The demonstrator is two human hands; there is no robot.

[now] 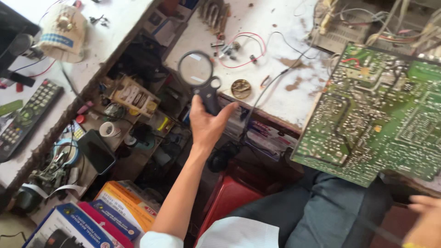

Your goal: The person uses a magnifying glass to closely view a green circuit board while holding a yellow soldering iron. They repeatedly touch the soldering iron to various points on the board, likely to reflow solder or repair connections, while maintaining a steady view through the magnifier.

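Magnifying glass (196,70) in left hand (207,123)

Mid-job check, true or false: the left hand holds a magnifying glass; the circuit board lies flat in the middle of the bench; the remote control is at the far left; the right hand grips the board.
1. The left hand holds the magnifying glass: true.
2. The green circuit board lies mid-bench: false, it overhangs the bench edge above the lap.
3. The remote control is far left: true.
4. The right hand grips the board: false, it is apart, below it.
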